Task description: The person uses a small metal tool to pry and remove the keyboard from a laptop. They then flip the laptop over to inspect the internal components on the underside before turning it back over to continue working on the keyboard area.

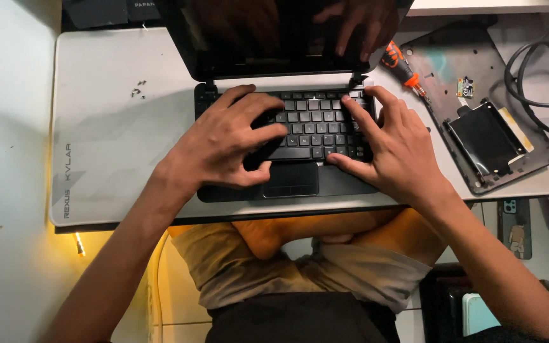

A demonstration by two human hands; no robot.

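A small black laptop [325, 184] lies open on a white desk mat [109, 127], its dark screen [255, 38] tilted back and reflecting my fingers. My left hand [223, 143] rests spread over the left half of the keyboard [316, 124], fingertips curled onto the keys, thumb near the touchpad [291, 180]. My right hand [395, 140] covers the right side of the keyboard, fingers apart on the keys and thumb at the lower right corner. Neither hand holds anything.
To the right lies a removed grey bottom cover [478, 70] holding a black drive bay [485, 136]. An orange-handled screwdriver [403, 68] rests at the cover's left edge. Black cables [532, 70] loop at the far right. A phone [515, 227] lies below the desk edge.
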